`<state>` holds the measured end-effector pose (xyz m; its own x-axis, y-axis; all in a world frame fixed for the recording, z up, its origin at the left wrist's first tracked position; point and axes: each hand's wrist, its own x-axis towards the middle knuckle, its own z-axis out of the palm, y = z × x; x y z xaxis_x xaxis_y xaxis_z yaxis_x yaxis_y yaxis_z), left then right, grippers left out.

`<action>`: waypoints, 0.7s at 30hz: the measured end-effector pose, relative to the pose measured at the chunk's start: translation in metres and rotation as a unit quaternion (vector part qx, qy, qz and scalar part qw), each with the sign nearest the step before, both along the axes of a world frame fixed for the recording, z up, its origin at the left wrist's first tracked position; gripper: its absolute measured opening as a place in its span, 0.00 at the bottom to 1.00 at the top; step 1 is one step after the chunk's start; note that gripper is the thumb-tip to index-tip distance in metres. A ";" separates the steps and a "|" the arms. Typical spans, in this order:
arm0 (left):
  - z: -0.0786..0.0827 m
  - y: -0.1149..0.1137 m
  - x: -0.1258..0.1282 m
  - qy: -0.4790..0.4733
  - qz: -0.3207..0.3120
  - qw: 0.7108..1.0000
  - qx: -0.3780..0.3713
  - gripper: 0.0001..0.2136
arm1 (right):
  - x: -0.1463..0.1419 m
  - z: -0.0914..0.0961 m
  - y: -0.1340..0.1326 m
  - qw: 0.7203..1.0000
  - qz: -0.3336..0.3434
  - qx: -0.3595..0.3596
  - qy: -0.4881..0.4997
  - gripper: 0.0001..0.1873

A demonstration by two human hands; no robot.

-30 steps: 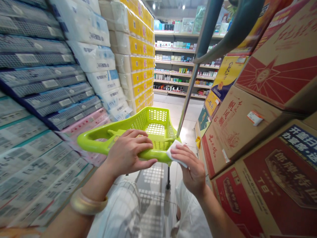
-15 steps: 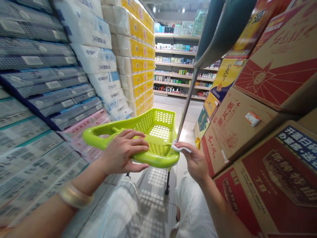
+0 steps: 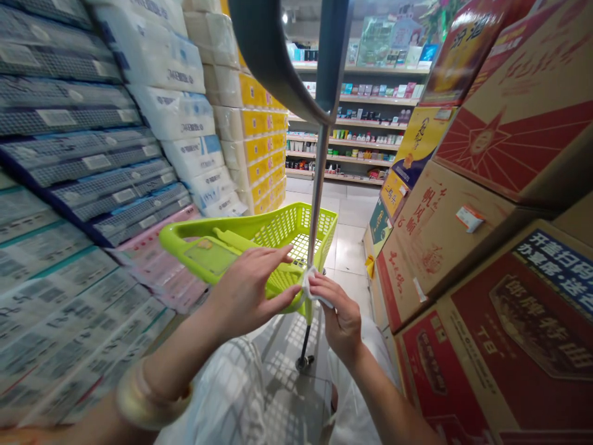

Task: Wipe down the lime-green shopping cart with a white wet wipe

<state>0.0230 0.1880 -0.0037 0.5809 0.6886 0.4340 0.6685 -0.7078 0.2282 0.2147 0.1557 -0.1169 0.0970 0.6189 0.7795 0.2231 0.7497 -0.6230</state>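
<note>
A lime-green shopping trolley (image 3: 217,225) with a lattice basket stands before my knees, its near corner towards me. From that corner rises a metal pole (image 3: 319,179), topped by a dark grey handle (image 3: 278,68). My left hand (image 3: 250,287) lies over the near rim, fingers stretched out and thumb apart, close to the pole's foot. In my right hand (image 3: 340,315) is a folded white wipe (image 3: 312,287), its fingers bent round it and pressing it on the corner where the pole meets the basket. The left palm's contact with the rim is hidden.
Stacked tissue packs (image 3: 180,117) line the left side, with yellow-sided paper packs (image 3: 259,123) beyond. Printed cartons (image 3: 430,228) are piled close on my right. Shelves of small goods (image 3: 361,123) stand at the aisle's far end. A trolley caster (image 3: 303,363) rests on the tiles.
The trolley has turned, so its pole and handle now stand further left and more upright. My right hand has moved left with the wipe. The left hand has shifted towards the pole.
</note>
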 end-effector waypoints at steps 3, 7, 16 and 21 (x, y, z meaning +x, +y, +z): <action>0.002 -0.001 0.022 -0.018 0.031 0.998 -0.056 0.29 | -0.002 -0.017 0.010 1.000 -0.013 -0.007 0.001 0.16; 0.000 0.008 0.036 0.020 0.081 0.993 -0.086 0.18 | -0.006 -0.036 0.023 0.994 -0.048 -0.082 0.047 0.13; -0.012 0.007 0.027 0.140 0.157 0.977 -0.046 0.13 | -0.031 -0.018 0.035 0.996 -0.049 -0.047 0.065 0.16; -0.013 0.010 0.017 0.131 0.146 0.980 -0.025 0.14 | -0.015 -0.031 0.055 0.997 -0.074 -0.028 -0.012 0.18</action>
<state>0.0403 0.1981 -0.0168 0.4438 0.8580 0.2585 0.8807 -0.4709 0.0510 0.1996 0.2111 -0.1479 0.1720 0.6420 0.7472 0.3447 0.6713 -0.6561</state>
